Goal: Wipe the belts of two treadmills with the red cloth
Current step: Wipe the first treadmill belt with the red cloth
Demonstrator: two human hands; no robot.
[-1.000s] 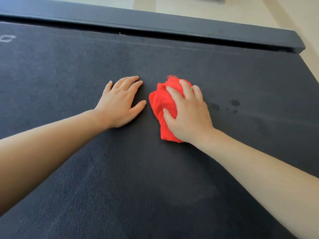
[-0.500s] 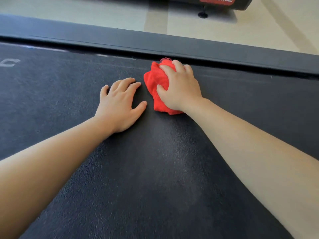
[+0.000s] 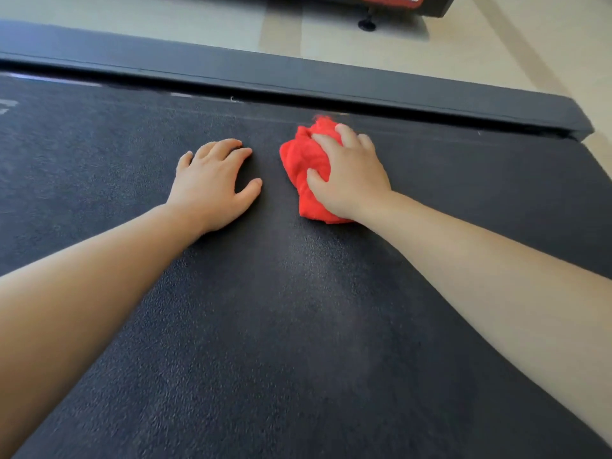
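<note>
Head view: right hand (image 3: 351, 180) grips the bunched red cloth (image 3: 306, 170), fingers curled over the top and thumb dug into the side, pressing it on the treadmill belt (image 3: 298, 326). The cloth sits in the upper middle of the frame, just short of the side rail (image 3: 331, 84). Left hand (image 3: 212, 187) lies flat on the belt just left of the cloth, fingers spread, holding nothing.

Step looks like a wipe stroke along the far edge. To do it well: keep firm downward pressure, overlap passes, run right up to the rail gap, and brace with the left hand.

Versus 0.5 s ago: the cloth has come back slightly from the rail and the gap to the left hand is wider. The left hand has stayed planted.
</note>
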